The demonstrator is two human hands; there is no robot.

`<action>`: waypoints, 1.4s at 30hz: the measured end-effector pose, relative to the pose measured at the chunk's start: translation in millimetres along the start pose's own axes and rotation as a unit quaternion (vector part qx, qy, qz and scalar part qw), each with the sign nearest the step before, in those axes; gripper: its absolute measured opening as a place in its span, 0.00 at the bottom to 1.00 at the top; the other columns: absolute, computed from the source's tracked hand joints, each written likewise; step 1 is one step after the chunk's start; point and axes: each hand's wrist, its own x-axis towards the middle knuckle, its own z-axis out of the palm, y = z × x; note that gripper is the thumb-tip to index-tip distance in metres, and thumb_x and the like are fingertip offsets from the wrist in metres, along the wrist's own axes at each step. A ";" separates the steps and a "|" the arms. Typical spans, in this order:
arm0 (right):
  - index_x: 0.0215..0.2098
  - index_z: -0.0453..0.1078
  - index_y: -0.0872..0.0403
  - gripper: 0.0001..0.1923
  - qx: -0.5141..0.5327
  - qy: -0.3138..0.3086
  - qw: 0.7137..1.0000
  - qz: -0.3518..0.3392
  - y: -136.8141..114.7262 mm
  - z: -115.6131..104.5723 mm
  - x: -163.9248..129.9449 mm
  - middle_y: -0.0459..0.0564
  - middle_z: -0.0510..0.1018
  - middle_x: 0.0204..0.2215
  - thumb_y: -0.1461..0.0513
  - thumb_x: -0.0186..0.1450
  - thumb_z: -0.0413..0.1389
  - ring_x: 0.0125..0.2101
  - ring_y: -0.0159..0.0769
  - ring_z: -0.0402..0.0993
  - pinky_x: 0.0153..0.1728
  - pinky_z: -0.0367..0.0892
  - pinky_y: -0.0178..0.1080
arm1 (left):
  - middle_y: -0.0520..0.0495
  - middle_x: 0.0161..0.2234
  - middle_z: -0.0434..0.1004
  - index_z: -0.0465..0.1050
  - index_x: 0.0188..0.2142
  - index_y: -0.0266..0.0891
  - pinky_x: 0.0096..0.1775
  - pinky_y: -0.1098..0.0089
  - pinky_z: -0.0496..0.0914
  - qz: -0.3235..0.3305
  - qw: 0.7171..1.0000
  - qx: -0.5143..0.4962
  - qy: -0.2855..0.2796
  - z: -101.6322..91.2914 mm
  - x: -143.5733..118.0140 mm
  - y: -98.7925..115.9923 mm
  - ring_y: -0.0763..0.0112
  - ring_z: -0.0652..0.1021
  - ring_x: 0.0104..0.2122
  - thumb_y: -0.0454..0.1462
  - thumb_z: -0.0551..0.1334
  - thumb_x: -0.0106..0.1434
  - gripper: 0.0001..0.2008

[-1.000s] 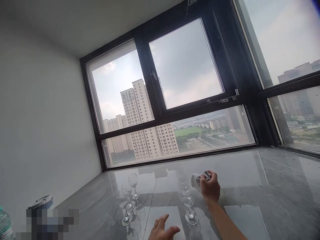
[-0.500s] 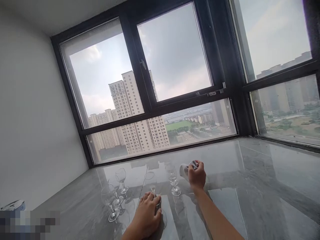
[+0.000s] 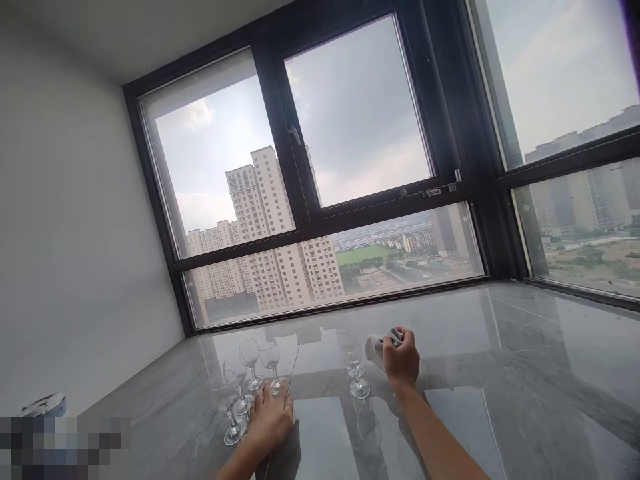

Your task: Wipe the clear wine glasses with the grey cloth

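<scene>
In the head view, a white cloth (image 3: 375, 348) is gripped in the closed right hand (image 3: 401, 361), just beside a wine glass (image 3: 356, 368). The left hand (image 3: 271, 420) is closed around the foot of another glass (image 3: 271, 361), with three more glasses (image 3: 238, 381) close by on the table (image 3: 500, 400).

Open polished counter (image 3: 525, 373) to the right and toward the corner windows, free for a sweep of the hands. Crowded on the left: four stemmed glasses (image 3: 247, 373) clustered close together, left hand (image 3: 270, 420) at the base of the nearest one, little gap between the stems. Another pair of glasses (image 3: 355, 367) upright just left of the right hand (image 3: 400, 360) and its bunched white cloth (image 3: 376, 348). Clear strip of counter between the two glass groups. Round tin (image 3: 45, 405) far left, well apart.
</scene>
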 end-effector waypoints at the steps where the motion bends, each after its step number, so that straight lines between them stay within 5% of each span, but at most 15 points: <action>1: 0.51 0.67 0.52 0.21 0.001 -0.001 1.000 0.000 0.4 0.4 -0.2 0.54 0.79 0.42 0.56 0.60 0.50 0.38 0.45 0.74 0.35 0.62 0.38 | 0.31 0.68 0.58 0.61 0.67 0.36 0.64 0.42 0.50 -0.021 0.999 0.003 -0.026 -2.5 -9.9 10.5 0.41 0.58 0.67 0.41 0.49 0.68 0.29; 7: 0.50 0.67 0.51 0.20 0.002 -0.009 1.000 0.000 3.3 2.2 -0.4 0.53 0.80 0.43 0.56 0.60 0.50 0.39 0.46 0.74 0.36 0.62 0.39 | 0.50 0.73 0.43 0.61 0.66 0.53 0.68 0.49 0.47 0.170 0.959 -0.129 -0.188 -19.0 -48.2 100.5 0.47 0.48 0.70 0.41 0.55 0.63 0.31; 11: 0.50 0.67 0.50 0.20 -0.003 -0.004 1.000 -0.008 3.7 2.3 1.6 0.52 0.80 0.42 0.56 0.60 0.50 0.39 0.45 0.75 0.37 0.63 0.39 | 0.47 0.73 0.40 0.57 0.69 0.47 0.68 0.47 0.45 0.192 0.952 -0.168 -0.171 -15.3 -32.8 140.1 0.44 0.46 0.71 0.43 0.53 0.65 0.32; 14: 0.49 0.67 0.50 0.19 -0.006 0.003 1.000 -0.007 3.9 2.1 3.1 0.51 0.80 0.41 0.56 0.60 0.50 0.38 0.44 0.75 0.36 0.63 0.39 | 0.41 0.72 0.47 0.57 0.69 0.41 0.68 0.47 0.46 0.213 0.953 -0.151 -0.154 -8.7 -15.9 146.3 0.45 0.50 0.70 0.45 0.51 0.67 0.32; 19: 0.51 0.67 0.50 0.21 -0.010 0.007 1.000 0.006 3.6 -0.3 3.7 0.53 0.80 0.43 0.55 0.60 0.50 0.39 0.46 0.75 0.37 0.63 0.39 | 0.44 0.70 0.55 0.59 0.68 0.48 0.67 0.43 0.47 0.249 0.953 -0.107 -0.133 -3.5 -9.4 111.7 0.44 0.53 0.69 0.49 0.48 0.69 0.29; 30: 0.52 0.67 0.51 0.23 -0.008 -0.019 1.000 0.017 -1.1 -3.6 0.8 0.55 0.79 0.46 0.55 0.60 0.50 0.40 0.48 0.74 0.36 0.62 0.41 | 0.45 0.70 0.54 0.59 0.68 0.45 0.68 0.52 0.49 0.058 0.991 -0.035 -0.113 -13.6 -33.3 -44.5 0.51 0.55 0.69 0.47 0.53 0.66 0.32; 37: 0.52 0.67 0.51 0.23 -0.013 -0.036 0.999 0.018 -1.9 -4.4 -0.3 0.55 0.79 0.43 0.54 0.60 0.50 0.39 0.49 0.74 0.36 0.62 0.41 | 0.44 0.72 0.48 0.53 0.70 0.44 0.68 0.53 0.48 0.043 0.992 -0.017 -0.120 -6.4 -33.5 -58.8 0.51 0.51 0.70 0.49 0.52 0.67 0.34; 42: 0.52 0.67 0.51 0.22 -0.015 -0.028 0.999 0.016 -4.3 -4.9 -0.8 0.56 0.79 0.44 0.55 0.60 0.50 0.39 0.49 0.74 0.35 0.62 0.41 | 0.37 0.71 0.50 0.51 0.71 0.39 0.67 0.48 0.50 0.013 0.997 -0.007 -0.074 11.9 -37.0 -65.1 0.46 0.51 0.70 0.50 0.48 0.69 0.35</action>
